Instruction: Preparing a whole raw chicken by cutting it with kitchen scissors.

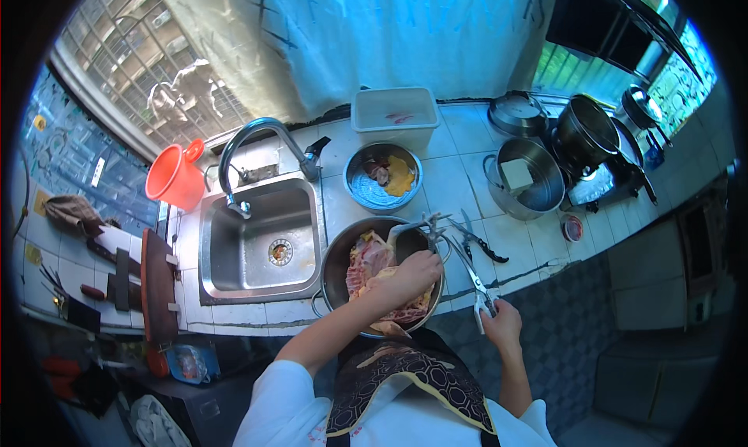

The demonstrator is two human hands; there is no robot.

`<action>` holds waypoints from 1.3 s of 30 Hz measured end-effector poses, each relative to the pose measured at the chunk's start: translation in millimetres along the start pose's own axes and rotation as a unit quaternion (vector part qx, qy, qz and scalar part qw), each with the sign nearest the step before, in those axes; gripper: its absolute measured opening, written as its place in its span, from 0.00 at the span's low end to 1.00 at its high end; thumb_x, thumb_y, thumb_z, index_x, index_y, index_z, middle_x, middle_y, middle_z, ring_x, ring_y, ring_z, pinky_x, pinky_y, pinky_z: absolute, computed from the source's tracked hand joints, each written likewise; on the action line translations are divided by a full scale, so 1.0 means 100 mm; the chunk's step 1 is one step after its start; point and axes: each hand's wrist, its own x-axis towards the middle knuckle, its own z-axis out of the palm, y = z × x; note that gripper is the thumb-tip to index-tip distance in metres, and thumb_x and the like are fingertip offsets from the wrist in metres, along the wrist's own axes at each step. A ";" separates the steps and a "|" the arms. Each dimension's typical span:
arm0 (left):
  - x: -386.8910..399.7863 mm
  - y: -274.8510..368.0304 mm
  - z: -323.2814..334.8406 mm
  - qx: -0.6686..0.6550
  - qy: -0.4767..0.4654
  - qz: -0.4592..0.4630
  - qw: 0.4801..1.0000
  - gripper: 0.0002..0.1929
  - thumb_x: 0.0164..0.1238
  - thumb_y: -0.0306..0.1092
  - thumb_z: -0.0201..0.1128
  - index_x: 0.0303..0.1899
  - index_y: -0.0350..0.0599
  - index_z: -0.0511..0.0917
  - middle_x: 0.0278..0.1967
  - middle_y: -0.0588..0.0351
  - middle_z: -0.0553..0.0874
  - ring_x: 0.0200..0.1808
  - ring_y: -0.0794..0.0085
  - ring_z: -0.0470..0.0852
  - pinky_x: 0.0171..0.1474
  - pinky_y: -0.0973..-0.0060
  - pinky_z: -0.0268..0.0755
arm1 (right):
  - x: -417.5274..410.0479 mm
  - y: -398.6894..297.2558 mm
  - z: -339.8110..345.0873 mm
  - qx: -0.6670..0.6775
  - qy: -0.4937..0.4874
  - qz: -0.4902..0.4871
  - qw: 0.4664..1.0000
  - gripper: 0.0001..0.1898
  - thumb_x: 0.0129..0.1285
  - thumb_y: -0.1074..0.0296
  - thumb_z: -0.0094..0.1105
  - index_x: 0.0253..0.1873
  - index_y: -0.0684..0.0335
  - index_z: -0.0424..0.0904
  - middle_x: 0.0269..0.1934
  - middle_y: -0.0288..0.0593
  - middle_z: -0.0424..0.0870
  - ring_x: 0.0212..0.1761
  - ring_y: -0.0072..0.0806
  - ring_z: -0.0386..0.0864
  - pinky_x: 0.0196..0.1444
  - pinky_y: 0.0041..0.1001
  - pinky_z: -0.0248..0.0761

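Observation:
A wide metal pot (333,254) stands at the counter's edge, holding pieces of raw poultry (366,259). My left hand (418,276) reaches over it and grips a poultry leg whose clawed foot (433,228) sticks up at the right rim. My right hand (501,323), just off the counter's edge, holds kitchen shears (480,288) by the handles; the blades point up toward the foot and look parted. Behind the pot a metal bowl (350,181) holds a yellow piece (400,177) and dark organ meat (378,172).
The sink (263,283) with its curved faucet (257,124) lies left. Black-handled tools (480,242) rest right of the pot. Farther right stand another pot (526,207) with a pale block and a stove (593,187). A white tub (394,125) stands behind; knives hang beside a board (159,289).

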 end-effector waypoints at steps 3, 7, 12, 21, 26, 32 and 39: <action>0.31 -0.26 0.46 0.214 0.030 0.284 0.934 0.09 0.50 0.34 0.56 0.30 0.43 0.80 0.31 0.57 0.76 0.40 0.65 0.74 0.52 0.67 0.65 | -0.15 0.14 0.08 0.027 0.022 0.017 0.999 0.15 0.47 0.57 0.61 0.30 0.65 0.77 0.25 0.51 0.78 0.30 0.49 0.77 0.32 0.39 0.68; 0.46 -0.46 0.46 0.279 0.011 0.283 0.918 0.08 0.53 0.36 0.53 0.29 0.47 0.79 0.35 0.59 0.74 0.40 0.71 0.73 0.47 0.70 0.64 | -0.29 0.29 0.12 0.068 0.021 0.044 0.996 0.15 0.47 0.58 0.60 0.31 0.66 0.77 0.25 0.53 0.79 0.29 0.49 0.77 0.31 0.38 0.68; 0.49 -0.70 0.37 0.396 -0.049 0.264 0.878 0.09 0.55 0.38 0.53 0.28 0.49 0.80 0.37 0.61 0.73 0.43 0.71 0.71 0.45 0.73 0.63 | -0.36 0.32 0.20 0.123 -0.011 0.079 0.989 0.17 0.47 0.55 0.61 0.32 0.66 0.78 0.27 0.52 0.80 0.30 0.48 0.78 0.32 0.38 0.69; 0.13 -1.18 -0.49 0.225 -0.192 0.034 0.955 0.09 0.55 0.39 0.58 0.31 0.45 0.77 0.25 0.53 0.84 0.29 0.60 0.84 0.32 0.64 0.74 | -0.33 -0.03 0.49 0.295 -0.129 0.056 0.945 0.12 0.53 0.61 0.64 0.32 0.66 0.77 0.20 0.34 0.76 0.20 0.19 0.72 0.22 0.21 0.63; -0.09 -0.92 -1.16 0.177 -0.045 -0.066 0.981 0.12 0.61 0.41 0.55 0.33 0.40 0.74 0.26 0.48 0.83 0.30 0.59 0.83 0.32 0.64 0.73 | -0.48 -0.52 0.58 0.506 -0.333 0.079 0.792 0.14 0.57 0.61 0.62 0.41 0.64 0.73 0.24 0.31 0.72 0.23 0.16 0.72 0.26 0.18 0.67; -0.80 -1.04 -1.02 -0.066 0.007 -0.274 0.959 0.16 0.64 0.41 0.51 0.39 0.33 0.73 0.32 0.37 0.81 0.36 0.45 0.80 0.40 0.57 0.70 | -0.66 -0.92 0.61 0.483 -0.563 -0.035 0.670 0.31 0.57 0.40 0.56 0.51 0.64 0.66 0.37 0.35 0.74 0.36 0.20 0.74 0.40 0.22 0.70; -1.39 -1.25 -0.52 -0.209 0.072 -0.367 0.904 0.15 0.66 0.39 0.48 0.36 0.33 0.73 0.32 0.35 0.80 0.37 0.44 0.79 0.40 0.55 0.69 | -0.69 -1.18 1.26 0.505 -0.612 0.066 0.605 0.34 0.56 0.37 0.54 0.53 0.65 0.65 0.36 0.33 0.71 0.35 0.18 0.72 0.37 0.19 0.67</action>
